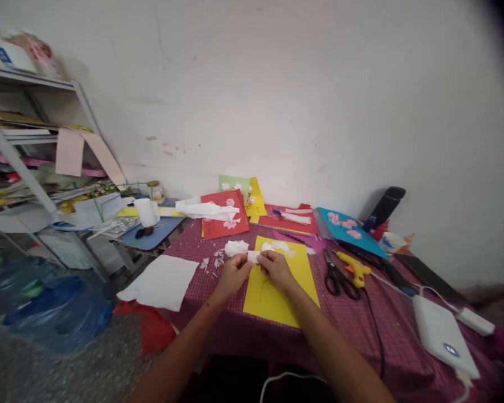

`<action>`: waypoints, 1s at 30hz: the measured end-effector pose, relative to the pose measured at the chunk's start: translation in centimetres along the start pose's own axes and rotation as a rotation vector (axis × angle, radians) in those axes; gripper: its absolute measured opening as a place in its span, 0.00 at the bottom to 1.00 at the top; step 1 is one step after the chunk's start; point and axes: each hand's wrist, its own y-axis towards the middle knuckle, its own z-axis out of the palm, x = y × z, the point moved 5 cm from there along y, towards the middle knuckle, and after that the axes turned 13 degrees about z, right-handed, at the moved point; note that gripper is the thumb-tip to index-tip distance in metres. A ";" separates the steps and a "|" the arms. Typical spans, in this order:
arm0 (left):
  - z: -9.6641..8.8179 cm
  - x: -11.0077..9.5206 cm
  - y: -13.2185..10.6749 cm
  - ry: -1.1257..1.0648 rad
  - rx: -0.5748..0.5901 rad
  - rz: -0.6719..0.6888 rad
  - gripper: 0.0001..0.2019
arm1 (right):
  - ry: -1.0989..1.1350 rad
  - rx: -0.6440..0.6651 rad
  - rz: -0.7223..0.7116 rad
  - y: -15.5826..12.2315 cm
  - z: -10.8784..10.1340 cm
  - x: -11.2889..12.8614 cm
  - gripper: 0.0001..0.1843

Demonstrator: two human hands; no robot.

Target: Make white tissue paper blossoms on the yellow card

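My left hand (234,272) and my right hand (276,267) meet over the top of a yellow paper sheet (277,291) on the checked red tablecloth (218,313). Both pinch a small white paper piece (254,256) between their fingertips. A crumpled white scrap (236,247) and small white paper bits (212,263) lie just beyond my left hand. More white pieces (277,246) rest on the sheet's far edge.
Black scissors (336,277) and a yellow glue gun (353,267) lie right of the sheet. Red (224,221), blue (346,229) and other coloured cards line the wall side. A white power bank (443,336) sits at right. A white sheet (159,282) overhangs the left edge; shelves (25,168) and water bottles (54,313) stand left.
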 end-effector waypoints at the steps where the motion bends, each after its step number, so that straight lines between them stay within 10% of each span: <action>1: -0.1 0.0 0.0 0.009 0.001 0.003 0.10 | -0.015 0.002 -0.007 0.0 0.0 0.0 0.15; 20: -0.2 -0.6 -0.2 0.108 0.004 -0.023 0.16 | -0.070 -0.088 -0.014 -0.1 -0.3 -0.2 0.19; 30: 1.0 -1.2 -0.6 0.291 0.147 0.218 0.15 | -0.272 -0.136 0.070 4.5 -0.7 1.8 0.15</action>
